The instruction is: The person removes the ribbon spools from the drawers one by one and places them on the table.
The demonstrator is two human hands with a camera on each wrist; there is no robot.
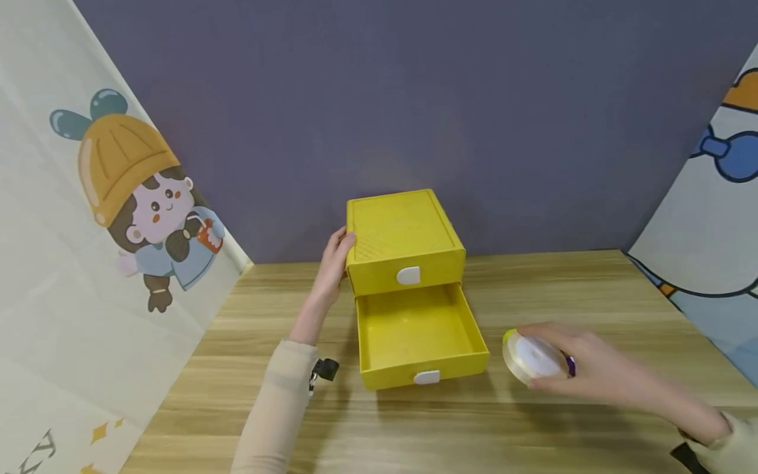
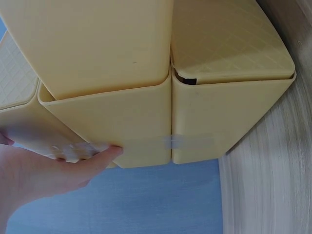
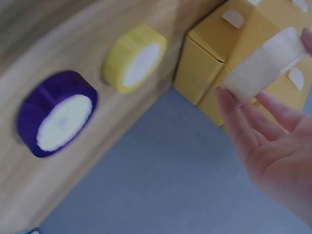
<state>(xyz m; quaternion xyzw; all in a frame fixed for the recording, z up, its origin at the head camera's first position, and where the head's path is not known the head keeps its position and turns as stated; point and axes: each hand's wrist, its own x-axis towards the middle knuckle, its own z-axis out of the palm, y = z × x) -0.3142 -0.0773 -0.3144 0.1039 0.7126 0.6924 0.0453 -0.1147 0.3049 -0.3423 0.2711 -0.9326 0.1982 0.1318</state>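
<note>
Left hand (image 1: 331,268), fingers straightish, is kinda braced against the yellow drawer unit (image 1: 403,224) from the left; white ribbon roll (image 1: 533,359) is pinched by the right hand (image 1: 583,362), just right of the open lower drawer (image 1: 408,332).

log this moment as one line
left hand: touches box; right hand: holds white roll; drawer: pulled out; yellow roll, purple roll: on table

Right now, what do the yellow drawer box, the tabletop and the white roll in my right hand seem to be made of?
Yellow drawer box: likely moulded plastic, fairly matte; rounded edges, embossed top.
Tabletop: wood or wood-look laminate, low sheen; streaky grain shows.
White roll: ribbon or plastic tape, can't tell which; its pale band looks smooth, softly shiny.
</note>
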